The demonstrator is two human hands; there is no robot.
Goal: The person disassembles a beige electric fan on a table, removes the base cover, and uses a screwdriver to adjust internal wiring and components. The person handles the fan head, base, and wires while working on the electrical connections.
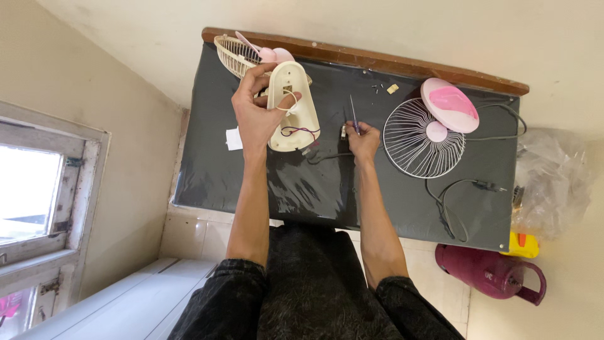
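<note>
Cream fan housing [294, 107], oval with loose red wires spilling out, is lifted over the worktop's [207, 176] far left corner, left hand [257, 113] clamped around it. Right hand [363, 140] pinches a thin purple screwdriver [353, 114] mid-worktop. What sits under those fingers is hard to make out.

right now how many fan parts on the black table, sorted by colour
cream: 2, the fan body held by the left hand and the grille behind it
pink: 2, the cover and the blades
white: 1, the wire guard
total: 5
</note>
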